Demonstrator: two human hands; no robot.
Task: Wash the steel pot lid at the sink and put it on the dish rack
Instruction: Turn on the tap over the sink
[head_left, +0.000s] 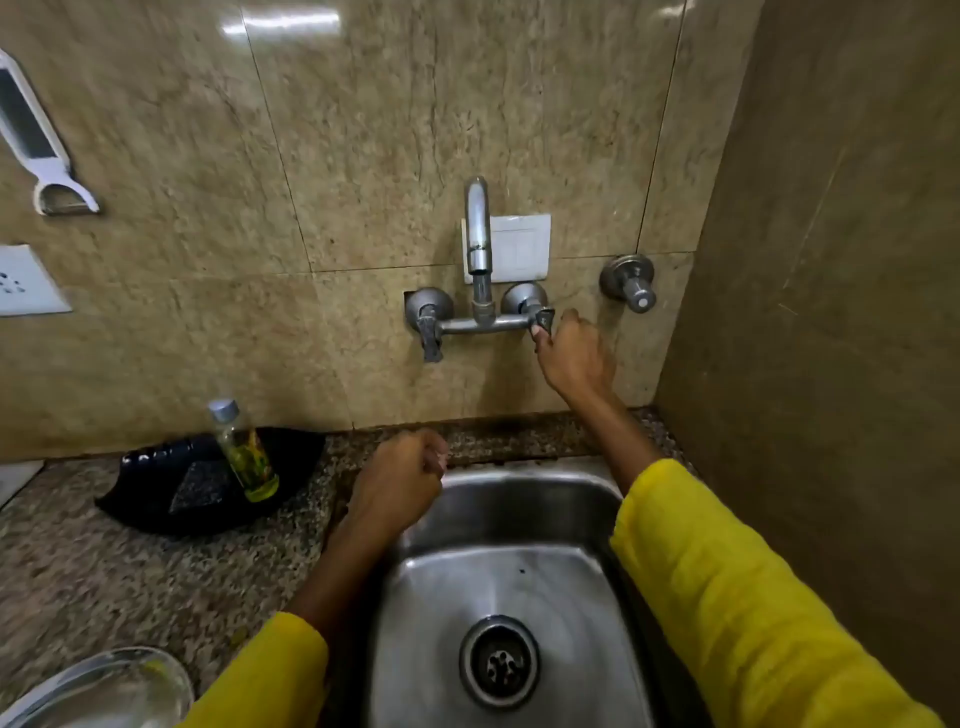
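The right tap handle (543, 318) is pinched by the right hand (574, 358); the left hand (400, 480) is curled into an empty fist at the sink (524, 499) rim. What may be the lid (98, 691) is glimpsed bottom left, on the counter (104, 571). Steel would likely be stiff, light and slippery when wet, so the knob or rim is best taken.

Pretty clearly a home kitchen. There's a steel sink (519, 519) sunk into a speckled granite counter (104, 561), with a wall-mounted two-handle tap (480, 291) right above it on beige stone tiles. Left of the sink sits a black tray (156, 499) holding a little bottle (244, 452), and higher up left of the tap a white peeler (36, 145) hangs on the wall.
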